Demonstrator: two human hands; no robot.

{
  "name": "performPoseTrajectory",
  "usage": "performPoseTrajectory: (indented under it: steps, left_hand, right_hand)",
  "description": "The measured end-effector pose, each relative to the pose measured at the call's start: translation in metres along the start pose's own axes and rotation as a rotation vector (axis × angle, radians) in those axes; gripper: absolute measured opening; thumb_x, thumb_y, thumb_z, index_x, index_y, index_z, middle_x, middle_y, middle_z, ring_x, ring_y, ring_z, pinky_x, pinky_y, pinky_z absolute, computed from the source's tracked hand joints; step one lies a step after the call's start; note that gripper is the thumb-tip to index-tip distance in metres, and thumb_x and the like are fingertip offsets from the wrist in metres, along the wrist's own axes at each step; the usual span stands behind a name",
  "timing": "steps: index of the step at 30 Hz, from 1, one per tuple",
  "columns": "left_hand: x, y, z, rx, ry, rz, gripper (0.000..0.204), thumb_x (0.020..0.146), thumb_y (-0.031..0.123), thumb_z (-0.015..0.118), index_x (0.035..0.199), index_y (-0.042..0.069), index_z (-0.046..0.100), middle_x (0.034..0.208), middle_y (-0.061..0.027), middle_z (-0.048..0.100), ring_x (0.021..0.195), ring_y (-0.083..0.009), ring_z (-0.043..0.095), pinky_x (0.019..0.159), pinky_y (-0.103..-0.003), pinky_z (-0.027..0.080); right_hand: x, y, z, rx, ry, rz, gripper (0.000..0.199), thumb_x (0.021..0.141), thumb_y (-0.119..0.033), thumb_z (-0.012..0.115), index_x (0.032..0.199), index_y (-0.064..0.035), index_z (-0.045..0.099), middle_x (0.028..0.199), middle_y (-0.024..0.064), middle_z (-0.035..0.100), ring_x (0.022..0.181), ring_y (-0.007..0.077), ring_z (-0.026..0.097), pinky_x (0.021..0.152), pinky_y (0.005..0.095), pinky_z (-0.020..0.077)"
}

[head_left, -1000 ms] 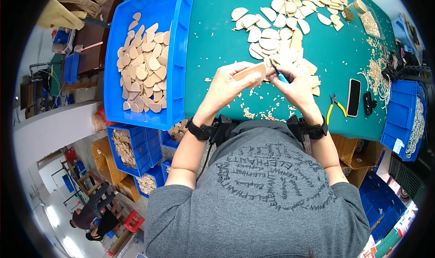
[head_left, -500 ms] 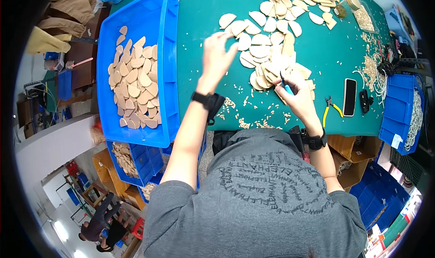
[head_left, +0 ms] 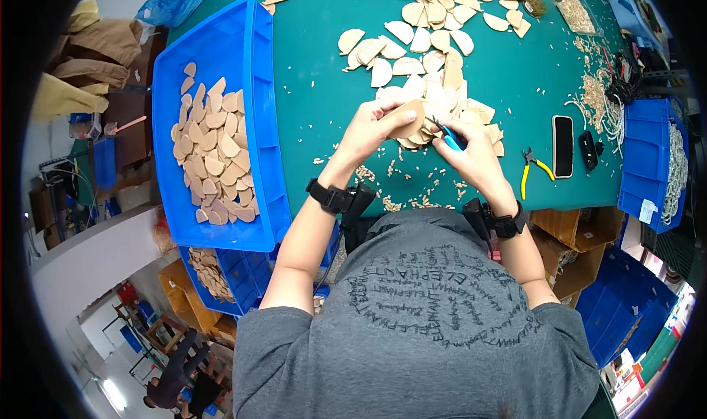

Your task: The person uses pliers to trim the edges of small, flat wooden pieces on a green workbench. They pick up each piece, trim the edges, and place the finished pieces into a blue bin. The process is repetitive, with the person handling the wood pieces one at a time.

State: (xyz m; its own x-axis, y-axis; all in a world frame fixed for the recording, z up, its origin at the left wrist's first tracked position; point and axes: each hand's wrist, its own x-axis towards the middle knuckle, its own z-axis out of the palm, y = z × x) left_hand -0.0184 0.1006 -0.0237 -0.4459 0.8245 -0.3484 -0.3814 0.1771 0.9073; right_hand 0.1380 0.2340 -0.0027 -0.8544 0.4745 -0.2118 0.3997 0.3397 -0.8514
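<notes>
My left hand (head_left: 368,130) is closed on a flat half-round wooden piece (head_left: 410,119), thumb on its upper face. In my right hand (head_left: 477,160) is a small pair of blue-handled cutting pliers (head_left: 451,138), its dark jaws pointing toward the piece; I cannot tell whether they touch it. Beneath and beyond both hands lies a loose heap of similar pale half-round pieces (head_left: 434,80) on the green table (head_left: 324,73).
On the left stands a large blue crate (head_left: 265,124) of wooden pieces (head_left: 221,150). To the right lie yellow-handled cutters (head_left: 543,170), a phone (head_left: 563,146) and a small black object (head_left: 588,150). Small wood scraps (head_left: 394,176) litter the near table edge. A blue bin (head_left: 644,165) is at far right.
My left hand, earlier open over the table's left, has moved right and nearer and now holds a wooden piece. My right hand has stayed near its place with the pliers. The view has shifted slightly.
</notes>
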Motion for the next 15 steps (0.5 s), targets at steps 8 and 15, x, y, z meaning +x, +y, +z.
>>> performPoseTrajectory:
  steps: [8, 15]
  left_hand:
    - [-0.047, 0.009, 0.006, 0.150, 0.043, 0.104, 0.029, 0.085, 0.019, 0.068, 0.107, 0.000, 0.065, 0.098, -0.0044, 0.067, 0.088, -0.0086, 0.061, 0.079, -0.023, 0.049]
    - [-0.062, 0.013, 0.013, 0.256, 0.103, 0.151, 0.027, 0.086, 0.017, 0.067, 0.107, 0.000, 0.065, 0.097, -0.0041, 0.068, 0.088, -0.0084, 0.061, 0.079, -0.023, 0.049]
  right_hand:
    - [-0.006, -0.014, 0.006, -0.056, -0.038, -0.196, 0.034, 0.078, -0.021, 0.066, 0.109, -0.0061, 0.066, 0.091, 0.0109, 0.069, 0.085, 0.0206, 0.065, 0.080, 0.0323, 0.0491]
    - [-0.008, -0.009, 0.007, 0.033, -0.090, -0.240, 0.028, 0.079, -0.019, 0.066, 0.103, -0.0055, 0.069, 0.088, 0.0090, 0.070, 0.081, 0.0167, 0.065, 0.077, 0.0303, 0.0499]
